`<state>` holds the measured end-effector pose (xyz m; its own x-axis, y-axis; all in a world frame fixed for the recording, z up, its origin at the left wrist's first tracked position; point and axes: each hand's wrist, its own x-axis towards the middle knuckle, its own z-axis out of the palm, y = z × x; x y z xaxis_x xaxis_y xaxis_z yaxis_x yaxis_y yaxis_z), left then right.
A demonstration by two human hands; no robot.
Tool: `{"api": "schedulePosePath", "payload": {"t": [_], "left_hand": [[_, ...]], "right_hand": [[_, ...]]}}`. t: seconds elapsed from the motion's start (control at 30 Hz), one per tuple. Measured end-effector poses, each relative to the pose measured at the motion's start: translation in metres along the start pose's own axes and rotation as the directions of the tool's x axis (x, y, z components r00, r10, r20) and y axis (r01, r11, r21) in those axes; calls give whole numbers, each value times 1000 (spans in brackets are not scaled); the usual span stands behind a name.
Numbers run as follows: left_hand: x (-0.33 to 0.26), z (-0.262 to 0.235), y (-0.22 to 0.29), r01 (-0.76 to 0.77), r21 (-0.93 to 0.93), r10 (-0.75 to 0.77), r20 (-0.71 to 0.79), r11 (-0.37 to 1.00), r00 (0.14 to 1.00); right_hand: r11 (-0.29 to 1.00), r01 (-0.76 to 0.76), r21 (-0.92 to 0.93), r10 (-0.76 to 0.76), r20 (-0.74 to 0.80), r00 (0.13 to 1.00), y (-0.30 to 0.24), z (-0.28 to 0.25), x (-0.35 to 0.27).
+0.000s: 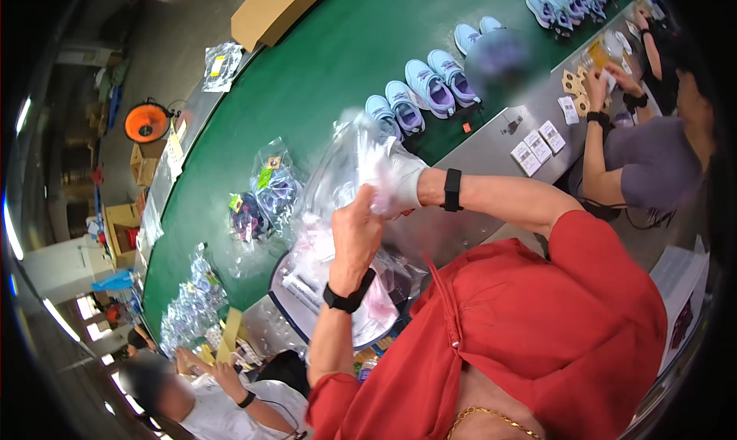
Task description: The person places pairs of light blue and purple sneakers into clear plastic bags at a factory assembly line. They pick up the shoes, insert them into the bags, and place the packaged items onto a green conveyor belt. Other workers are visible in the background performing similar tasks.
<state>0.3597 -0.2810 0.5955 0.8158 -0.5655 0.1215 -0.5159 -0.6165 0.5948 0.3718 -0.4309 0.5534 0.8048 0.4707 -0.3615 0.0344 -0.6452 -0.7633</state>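
Note:
A clear plastic bag (pixel 332 168) hangs over the near side of the green belt, bunched up between my two hands. My left hand (pixel 356 229) is bare, with its fingers closed on the gathered plastic. Right beside it my right hand (pixel 399 181), in a white glove, also grips the bag; its fingertips are partly hidden by blurred, shiny film. Below my left hand, a dark-rimmed bin (pixel 278 298) holds more loose clear and pinkish bags. Just beyond my hands stands a pair of light blue and purple shoes (pixel 404 106).
More shoe pairs (pixel 441 83) line the green belt (pixel 322 64) toward the upper right. Bagged shoes (pixel 276 187) lie at left, with a pile (pixel 192 298) farther down. Printed cards (pixel 537 147) rest on the metal ledge. Co-workers sit at right (pixel 652 160) and lower left (pixel 230 402).

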Motion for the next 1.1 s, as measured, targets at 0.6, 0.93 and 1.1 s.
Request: {"api": "schedulePosePath", "payload": {"t": [0.6,0.93,1.1], "left_hand": [[52,-21,-32,49,-292,-180,-442,955,879],[-3,38,52,-214,-130,167,-301,968,939],[89,-14,-15,71,-526,-302,-366,847,880]], "right_hand": [[744,225,-630,-330,-53,942,-28,-19,-29],[835,190,-516,-364,-261,894,47,36,5],[502,114,-857,-447,-145,883,-14,20,-2]]}}
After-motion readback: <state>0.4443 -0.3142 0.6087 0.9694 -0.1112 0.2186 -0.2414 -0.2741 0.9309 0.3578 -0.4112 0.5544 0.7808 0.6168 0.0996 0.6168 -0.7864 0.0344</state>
